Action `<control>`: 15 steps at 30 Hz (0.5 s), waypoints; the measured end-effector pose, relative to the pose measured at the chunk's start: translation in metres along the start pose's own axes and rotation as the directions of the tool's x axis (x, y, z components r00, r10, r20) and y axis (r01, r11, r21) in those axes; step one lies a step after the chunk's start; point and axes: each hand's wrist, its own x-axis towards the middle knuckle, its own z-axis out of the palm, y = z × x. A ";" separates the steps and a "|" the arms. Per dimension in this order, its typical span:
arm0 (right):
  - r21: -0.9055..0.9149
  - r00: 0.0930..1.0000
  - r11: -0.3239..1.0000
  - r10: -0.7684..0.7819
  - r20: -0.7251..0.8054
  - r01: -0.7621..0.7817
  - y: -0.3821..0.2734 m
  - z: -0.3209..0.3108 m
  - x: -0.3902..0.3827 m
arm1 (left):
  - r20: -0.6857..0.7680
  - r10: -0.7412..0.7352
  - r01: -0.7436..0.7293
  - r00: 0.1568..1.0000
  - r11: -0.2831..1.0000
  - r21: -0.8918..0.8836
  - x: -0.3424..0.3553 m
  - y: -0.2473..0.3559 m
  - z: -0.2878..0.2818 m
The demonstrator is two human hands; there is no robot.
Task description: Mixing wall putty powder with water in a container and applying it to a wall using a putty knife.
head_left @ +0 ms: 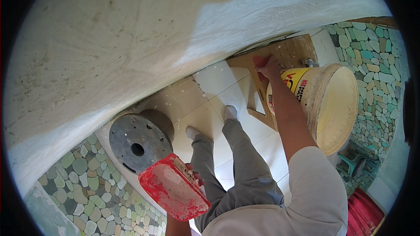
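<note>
My left hand (196, 176) grips a red rectangular plastic tub (177, 187) by its far side, low in front of my body. Whitish paste or plaster coats the inside of the tub and smears its rim. On the right, my arm stretches forward past a large bucket. My right hand (270, 68) is closed on a small red piece (260, 61), whose exact kind I cannot make out. It is low over a brown board (289, 53) at the foot of the wall. The bucket (334, 105), pale with a yellow label, stands close to my right forearm.
A plastered wall (122, 39) curves across the front. A round dark grey drum-like stool (139, 137) with holes stands at left. Pebble-patterned flooring (94, 192) flanks pale tiles (192, 100) under my feet. A small green stool (352, 161) and red folded material (363, 214) are at right.
</note>
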 end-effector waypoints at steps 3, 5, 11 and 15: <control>-0.014 0.994 0.998 0.058 0.092 -0.057 -0.002 -0.003 0.003 | 0.001 -0.134 0.134 0.991 0.991 -0.012 0.003 0.004 -0.003; -0.041 0.992 0.994 0.104 0.067 -0.102 -0.002 -0.004 0.002 | 0.022 -0.035 0.035 0.999 0.999 0.010 0.006 0.001 -0.003; -0.008 0.997 0.999 0.043 0.062 -0.043 -0.002 -0.002 0.001 | -0.008 0.001 -0.001 1.000 0.999 0.046 0.009 -0.002 0.010; 0.044 0.998 0.999 0.012 0.062 -0.014 0.000 -0.004 0.001 | 0.049 -0.060 0.061 0.997 0.998 -0.012 0.012 -0.002 0.014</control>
